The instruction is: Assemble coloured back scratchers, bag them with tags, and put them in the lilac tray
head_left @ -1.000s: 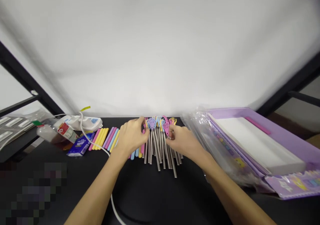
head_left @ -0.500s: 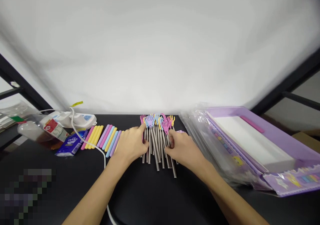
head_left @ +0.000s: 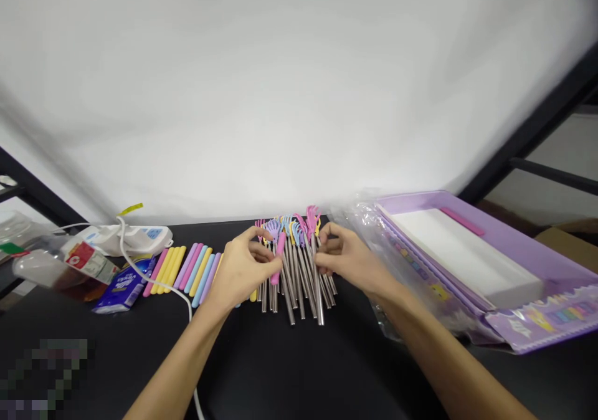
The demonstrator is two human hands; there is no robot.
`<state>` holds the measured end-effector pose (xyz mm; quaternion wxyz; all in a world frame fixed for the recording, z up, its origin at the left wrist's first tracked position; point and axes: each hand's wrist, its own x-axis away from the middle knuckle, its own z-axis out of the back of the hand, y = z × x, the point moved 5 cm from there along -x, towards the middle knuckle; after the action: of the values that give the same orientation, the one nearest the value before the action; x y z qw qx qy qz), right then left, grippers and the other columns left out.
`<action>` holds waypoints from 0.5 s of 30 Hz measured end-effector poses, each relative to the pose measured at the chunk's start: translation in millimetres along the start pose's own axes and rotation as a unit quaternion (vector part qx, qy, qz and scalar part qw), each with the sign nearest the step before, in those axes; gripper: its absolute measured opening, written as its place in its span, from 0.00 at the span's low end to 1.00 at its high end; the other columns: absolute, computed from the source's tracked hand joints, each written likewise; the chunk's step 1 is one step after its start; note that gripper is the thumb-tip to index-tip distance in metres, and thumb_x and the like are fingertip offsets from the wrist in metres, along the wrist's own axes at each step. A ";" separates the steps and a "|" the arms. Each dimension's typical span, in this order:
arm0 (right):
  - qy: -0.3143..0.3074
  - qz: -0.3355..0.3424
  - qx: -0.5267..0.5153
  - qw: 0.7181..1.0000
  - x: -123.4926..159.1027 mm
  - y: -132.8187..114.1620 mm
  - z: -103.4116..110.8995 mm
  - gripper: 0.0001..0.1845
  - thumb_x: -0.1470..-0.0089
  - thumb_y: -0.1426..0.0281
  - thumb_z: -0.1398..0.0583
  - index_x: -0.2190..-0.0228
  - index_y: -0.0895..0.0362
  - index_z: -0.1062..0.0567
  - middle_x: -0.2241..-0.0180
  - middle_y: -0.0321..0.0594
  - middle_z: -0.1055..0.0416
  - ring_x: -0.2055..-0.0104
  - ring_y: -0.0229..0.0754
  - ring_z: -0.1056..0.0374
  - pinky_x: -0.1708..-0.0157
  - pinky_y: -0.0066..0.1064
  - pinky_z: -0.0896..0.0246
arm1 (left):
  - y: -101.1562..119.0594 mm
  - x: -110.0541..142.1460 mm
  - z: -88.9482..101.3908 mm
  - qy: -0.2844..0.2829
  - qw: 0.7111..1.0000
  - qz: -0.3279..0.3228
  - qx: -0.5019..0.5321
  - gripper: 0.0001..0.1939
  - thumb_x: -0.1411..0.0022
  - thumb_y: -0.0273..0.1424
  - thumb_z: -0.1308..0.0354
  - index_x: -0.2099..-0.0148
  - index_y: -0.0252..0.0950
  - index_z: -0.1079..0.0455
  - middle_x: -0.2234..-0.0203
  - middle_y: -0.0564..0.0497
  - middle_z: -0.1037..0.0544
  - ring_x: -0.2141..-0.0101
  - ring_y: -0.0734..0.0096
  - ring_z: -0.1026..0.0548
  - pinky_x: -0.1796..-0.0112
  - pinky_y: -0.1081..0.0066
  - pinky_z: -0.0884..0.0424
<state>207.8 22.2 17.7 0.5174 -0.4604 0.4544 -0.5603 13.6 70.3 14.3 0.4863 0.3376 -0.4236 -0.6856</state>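
Between the thumb and fingers of my left hand (head_left: 243, 264) is a short pink handle sleeve (head_left: 279, 259), tilted slightly. My right hand (head_left: 346, 259) pinches the metal rod of a back scratcher (head_left: 319, 298), whose pink claw head stands up above the others. Beneath and between both hands lies a pile of back scratchers (head_left: 292, 283) with steel rods and pink, blue, purple and yellow claw heads pointing to the wall. Left of my left hand, a row of coloured handle sleeves (head_left: 187, 270) lies side by side, partly covered by that hand.
At right are an open purple box (head_left: 509, 239) and clear plastic bags (head_left: 374, 252). On the left stand a white power strip (head_left: 140, 239), a blue packet (head_left: 126, 286) and a bottle (head_left: 51, 267). A white cable (head_left: 159, 283) crosses the black table (head_left: 280, 370).
My right hand has lifted one pink-headed back scratcher slightly from the pile. My left hand has turned, bringing the pink sleeve into plain view. The camera view has shifted a little.
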 end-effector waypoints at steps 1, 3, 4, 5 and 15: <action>0.008 0.002 -0.061 0.998 -1.2 -0.7 3.1 0.16 0.58 0.73 0.38 0.67 0.52 0.38 0.82 0.25 0.35 0.77 0.36 0.38 0.74 0.29 0.44 | 0.9 -0.2 -1.2 -0.010 0.999 0.006 0.053 0.18 0.51 0.29 0.35 0.56 0.36 0.31 0.77 0.54 0.20 0.75 0.70 0.24 0.68 0.72 0.28; 0.036 0.009 -0.164 0.986 -3.6 -0.8 9.1 0.21 0.58 0.72 0.36 0.61 0.52 0.35 0.80 0.26 0.32 0.76 0.36 0.37 0.71 0.30 0.42 | 2.5 -0.9 -3.8 -0.030 0.989 0.014 0.147 0.20 0.51 0.30 0.33 0.54 0.34 0.28 0.77 0.53 0.20 0.74 0.72 0.25 0.65 0.72 0.28; 0.050 0.009 -0.205 0.977 -4.6 0.2 11.5 0.24 0.58 0.72 0.34 0.58 0.52 0.34 0.78 0.27 0.31 0.75 0.35 0.37 0.71 0.30 0.41 | 3.0 -1.2 -5.2 -0.039 0.982 0.017 0.186 0.21 0.51 0.31 0.32 0.53 0.32 0.27 0.78 0.54 0.21 0.74 0.74 0.26 0.65 0.72 0.29; 0.061 0.004 -0.241 0.969 -5.6 1.9 13.2 0.27 0.58 0.72 0.33 0.55 0.53 0.33 0.77 0.28 0.29 0.74 0.36 0.36 0.69 0.30 0.40 | 3.3 -1.4 -6.8 -0.047 0.974 0.022 0.219 0.23 0.50 0.32 0.32 0.51 0.31 0.26 0.80 0.55 0.23 0.76 0.75 0.28 0.65 0.73 0.30; 0.055 -0.006 -0.365 0.929 -12.7 -2.0 23.7 0.17 0.56 0.73 0.30 0.60 0.58 0.20 0.69 0.36 0.24 0.68 0.35 0.31 0.68 0.24 0.34 | -4.8 -2.0 -20.0 -0.068 0.956 0.022 0.286 0.27 0.51 0.33 0.28 0.49 0.29 0.23 0.77 0.52 0.21 0.74 0.73 0.25 0.66 0.73 0.28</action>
<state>231.3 34.2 23.0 0.2847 -0.5884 0.6527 -0.3830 29.9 68.0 1.8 0.3543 0.4062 -0.6413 -0.5461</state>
